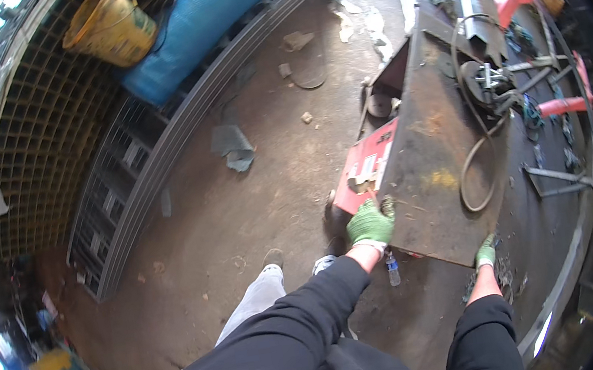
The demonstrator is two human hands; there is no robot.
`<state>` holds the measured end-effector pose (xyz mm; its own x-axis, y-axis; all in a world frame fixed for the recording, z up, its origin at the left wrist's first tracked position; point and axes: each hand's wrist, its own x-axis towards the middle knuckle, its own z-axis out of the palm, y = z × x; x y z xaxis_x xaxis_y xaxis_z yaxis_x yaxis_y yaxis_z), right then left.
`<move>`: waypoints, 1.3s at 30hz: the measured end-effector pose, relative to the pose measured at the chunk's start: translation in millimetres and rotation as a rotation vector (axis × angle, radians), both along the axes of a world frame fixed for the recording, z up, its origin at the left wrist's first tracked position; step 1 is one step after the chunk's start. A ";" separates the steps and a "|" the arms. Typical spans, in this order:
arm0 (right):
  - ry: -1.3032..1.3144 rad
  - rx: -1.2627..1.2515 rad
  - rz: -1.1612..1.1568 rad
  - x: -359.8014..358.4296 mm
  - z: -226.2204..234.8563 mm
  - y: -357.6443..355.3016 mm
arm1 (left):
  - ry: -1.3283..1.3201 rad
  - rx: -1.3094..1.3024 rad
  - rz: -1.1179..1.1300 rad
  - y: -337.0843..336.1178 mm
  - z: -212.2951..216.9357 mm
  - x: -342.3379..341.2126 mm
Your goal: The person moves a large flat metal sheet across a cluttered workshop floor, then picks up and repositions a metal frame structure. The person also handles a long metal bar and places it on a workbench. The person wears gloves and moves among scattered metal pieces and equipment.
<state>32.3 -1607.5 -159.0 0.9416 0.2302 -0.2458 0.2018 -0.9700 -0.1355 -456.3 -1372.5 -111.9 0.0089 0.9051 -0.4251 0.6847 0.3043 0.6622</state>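
Your left hand (371,224), in a green glove, is at twelve o'clock from where you stand, curled around the near left edge of the cart (424,161), right beside its red panel (370,149); your right hand (486,253), gloved as well, is at two o'clock against the cart's near right corner, but its fingers are partly hidden, so I cannot tell whether it is grasping. The cart itself stands at one o'clock, with a brown, stained metal top, and a dark cable (464,193) loops over its right side next to a round reel (476,80). A clear bottle (393,269) shows at one o'clock, between your hands. At eleven o'clock a grey scrap (233,148) lies on the floor (274,188); farther out that way are long metal rails (164,161), a blue roll (207,21) and a yellow bucket (113,29)
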 end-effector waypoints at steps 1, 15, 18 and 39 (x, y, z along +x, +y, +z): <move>-0.016 -0.023 -0.018 -11.2 8.0 2.3 | 0.013 0.040 -0.007 1.4 3.7 -3.6; -0.220 0.043 -0.221 -180.3 129.6 47.5 | 0.156 -0.076 -0.102 20.7 63.1 -51.9; -0.166 0.025 -0.278 -189.6 150.0 53.1 | 0.170 -0.037 -0.099 21.1 76.0 -50.8; -0.068 0.212 -0.235 -191.9 135.1 39.6 | 0.067 0.164 -0.252 39.1 41.8 -68.2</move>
